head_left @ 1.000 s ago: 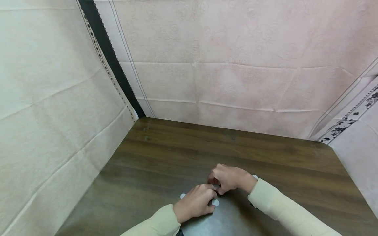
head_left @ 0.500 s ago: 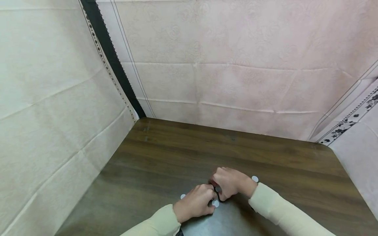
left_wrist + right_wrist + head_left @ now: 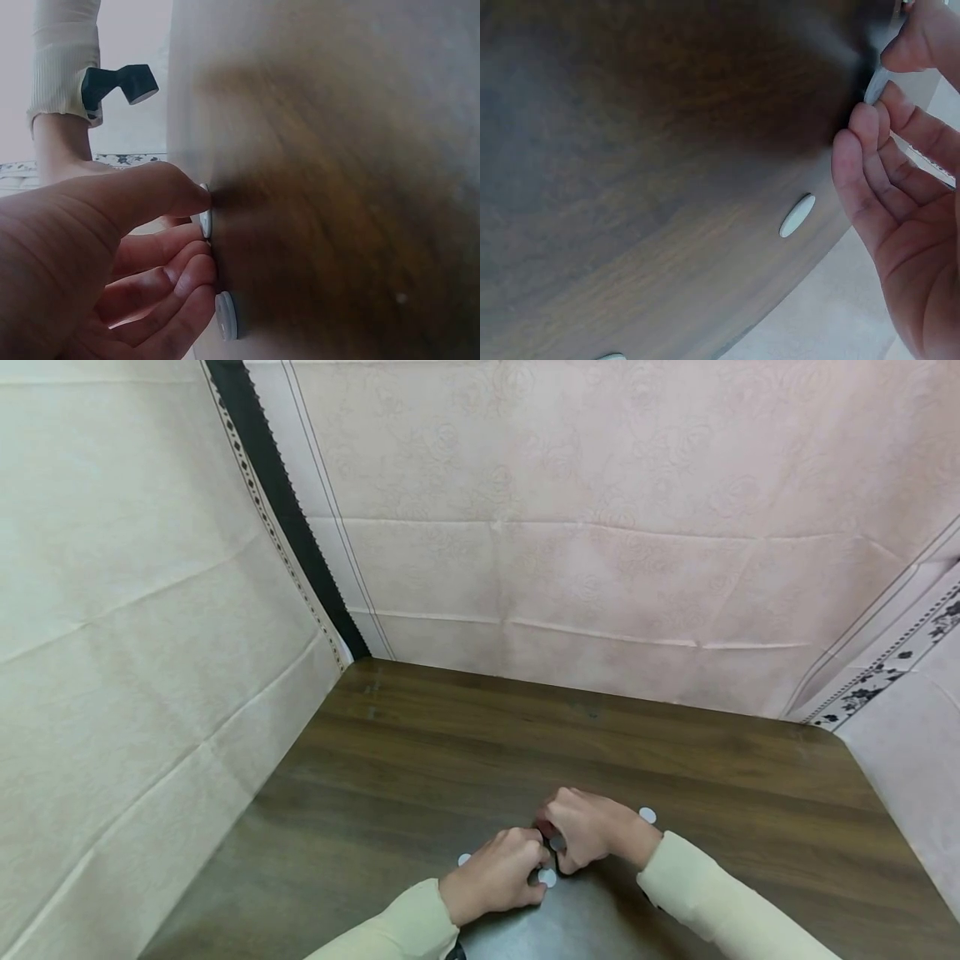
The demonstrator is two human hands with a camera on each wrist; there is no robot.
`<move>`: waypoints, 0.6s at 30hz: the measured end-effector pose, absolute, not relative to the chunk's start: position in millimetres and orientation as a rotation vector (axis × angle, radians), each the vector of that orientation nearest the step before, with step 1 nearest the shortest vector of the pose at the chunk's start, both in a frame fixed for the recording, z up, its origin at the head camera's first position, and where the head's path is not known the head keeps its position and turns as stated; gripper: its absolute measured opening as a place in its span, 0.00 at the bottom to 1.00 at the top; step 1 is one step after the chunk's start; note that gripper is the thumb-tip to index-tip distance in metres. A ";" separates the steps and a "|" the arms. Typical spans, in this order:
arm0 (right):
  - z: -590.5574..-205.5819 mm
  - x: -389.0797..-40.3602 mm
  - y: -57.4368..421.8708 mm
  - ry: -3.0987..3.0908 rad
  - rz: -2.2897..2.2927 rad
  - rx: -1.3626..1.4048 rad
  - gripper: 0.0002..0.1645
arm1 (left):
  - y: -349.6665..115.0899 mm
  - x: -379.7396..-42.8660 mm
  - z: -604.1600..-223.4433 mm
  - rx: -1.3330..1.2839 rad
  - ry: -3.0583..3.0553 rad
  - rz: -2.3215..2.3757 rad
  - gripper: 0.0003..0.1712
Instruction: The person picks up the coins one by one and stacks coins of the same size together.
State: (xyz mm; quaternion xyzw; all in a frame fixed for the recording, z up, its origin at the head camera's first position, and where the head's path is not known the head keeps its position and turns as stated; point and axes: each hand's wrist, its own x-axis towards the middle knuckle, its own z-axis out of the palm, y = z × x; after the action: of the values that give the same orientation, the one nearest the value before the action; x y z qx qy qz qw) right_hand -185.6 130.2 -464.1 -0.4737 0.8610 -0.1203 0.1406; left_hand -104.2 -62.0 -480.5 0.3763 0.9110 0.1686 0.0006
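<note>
My left hand (image 3: 495,874) rests low over the table, thumb and curled fingers at the edges of a small round white disc (image 3: 547,877). The left wrist view shows that disc (image 3: 205,214) edge-on between thumb tip and index finger. My right hand (image 3: 588,829) is bent in from the right, close against the left fingertips. Its thumb and index finger pinch another disc (image 3: 557,843), seen also in the right wrist view as a pale disc (image 3: 875,85). Beyond the left hand, a third disc (image 3: 463,859) lies partly hidden.
Another white disc (image 3: 647,815) lies on the brown wood-grain table (image 3: 450,735), just past the right wrist. Pale patterned cloth (image 3: 600,527) hangs along the back edge, and more cloth (image 3: 150,610) hangs on the left. A dark strip (image 3: 292,510) runs down the corner between them.
My right hand has shifted slightly right and toward me with its disc. The disc past the right wrist has come fully into view. My left hand stays put.
</note>
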 end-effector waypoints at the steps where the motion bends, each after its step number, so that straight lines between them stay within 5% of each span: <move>1: -464.0 -184.9 130.7 2.490 -0.355 -1.370 0.12 | -61.9 -104.2 -480.8 1.181 2.860 0.536 0.07; 18: -462.7 -165.9 139.0 2.519 -0.473 -1.307 0.12 | -62.1 -103.5 -481.0 1.176 2.846 0.588 0.08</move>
State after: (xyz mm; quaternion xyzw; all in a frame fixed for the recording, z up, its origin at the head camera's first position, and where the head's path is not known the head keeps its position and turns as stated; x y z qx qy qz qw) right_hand -165.9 139.0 -462.7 -0.4503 0.8680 -0.1629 0.1318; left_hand -103.5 -62.1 -481.0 0.3752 0.9078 0.1874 0.0030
